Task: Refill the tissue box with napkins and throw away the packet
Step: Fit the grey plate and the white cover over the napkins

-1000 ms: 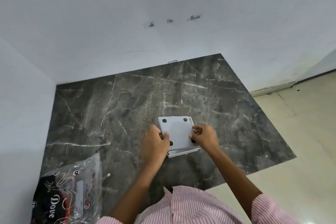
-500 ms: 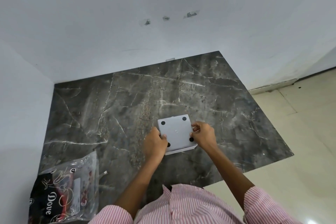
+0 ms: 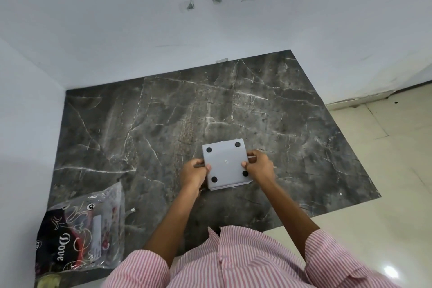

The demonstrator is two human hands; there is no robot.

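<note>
A square grey tissue box (image 3: 225, 163) lies upside down on the dark marble counter (image 3: 163, 124), its flat base with black rubber feet at the corners facing up. My left hand (image 3: 194, 174) grips its left edge and my right hand (image 3: 259, 167) grips its right edge. A clear and black plastic napkin packet (image 3: 81, 234) printed "Dove" lies flat at the counter's near left corner, well apart from both hands. The box's contents are hidden.
White walls close the counter at the back and on the left. The counter's right and front edges drop to a cream tiled floor (image 3: 374, 194). A small white scrap (image 3: 132, 210) lies beside the packet.
The gap along the box's near edge has closed, so the base now sits flush. Both hands stay on the sides of the box.
</note>
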